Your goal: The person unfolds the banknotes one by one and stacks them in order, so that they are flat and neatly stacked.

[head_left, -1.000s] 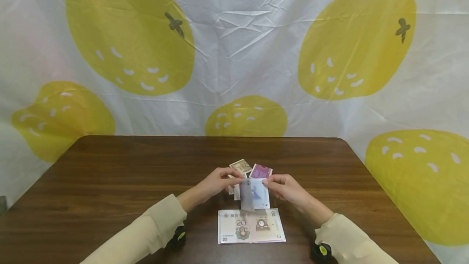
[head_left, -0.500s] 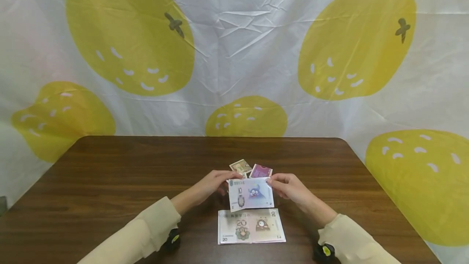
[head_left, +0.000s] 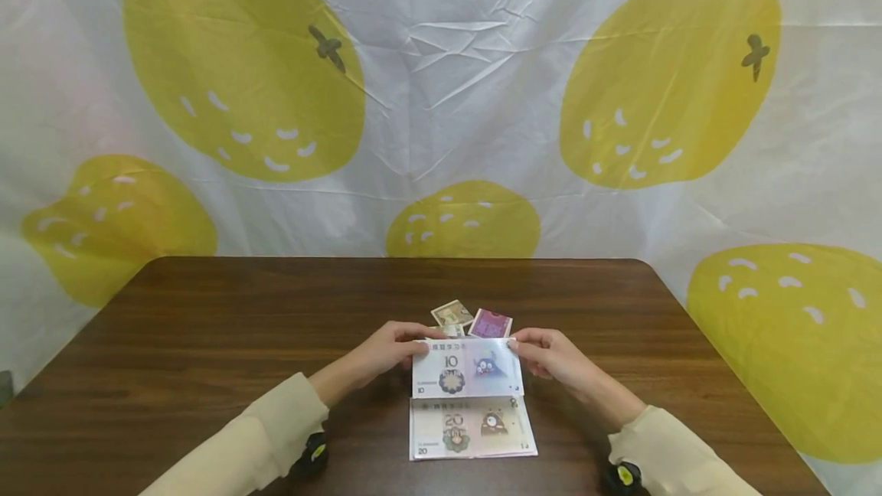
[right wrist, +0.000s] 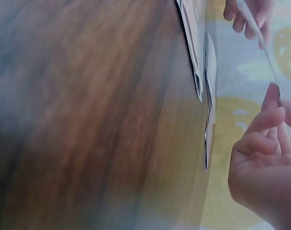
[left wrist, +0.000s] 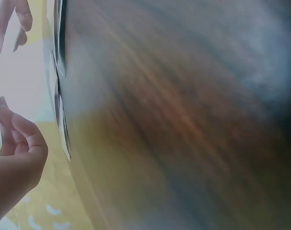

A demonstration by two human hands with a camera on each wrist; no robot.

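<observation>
a 10 note (head_left: 468, 370) held out flat, raised off the surface (head_left: 241, 350)
the step looks like flattening the note; adding it to the 20 notes (head_left: 475, 435) by its near edge would call for lowering it level. left hand (head_left: 390, 349) and right hand (head_left: 553, 354), fingers nearly closed, each pinch one far corner; other notes (head_left: 491, 322) lie behind.

The 10 note (head_left: 468, 370) partly hides the notes (head_left: 449, 332) behind it (tabletop (left wrist: 184, 124) blurred in both wrist views).

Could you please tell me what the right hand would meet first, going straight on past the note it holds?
Probably the purple note, though the right hand may pass above it; depth is unclear.
</observation>
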